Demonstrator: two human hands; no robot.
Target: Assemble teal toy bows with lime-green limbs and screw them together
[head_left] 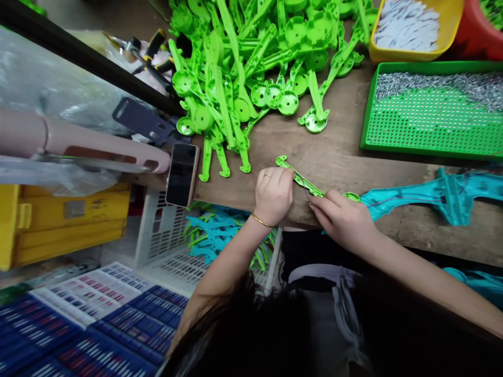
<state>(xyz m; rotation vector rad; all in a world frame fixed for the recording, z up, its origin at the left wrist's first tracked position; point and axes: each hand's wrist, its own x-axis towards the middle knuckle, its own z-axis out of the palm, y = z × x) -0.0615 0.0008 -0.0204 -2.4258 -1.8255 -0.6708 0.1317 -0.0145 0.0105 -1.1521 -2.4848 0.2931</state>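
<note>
A slim green plastic part [310, 187] with a hooked end lies at the bench's front edge, its open, ribbed side up. My left hand [274, 192] is closed around it near the hooked end. The fingers of my right hand [343, 217] are pinched on a thin dark wire [305, 189] that runs along the green part. Beyond that hand shows the part's round end [351, 197], next to a turquoise plastic piece [404, 198] with thin wires along it. My right palm hides the middle of the green part.
A heap of green parts [239, 68] covers the back of the bench. At right stand a green basket [428, 149] of small metal pieces and a yellow bin [444, 47] of white strips. A phone [182, 175] lies left; a white crate [157, 225] is below.
</note>
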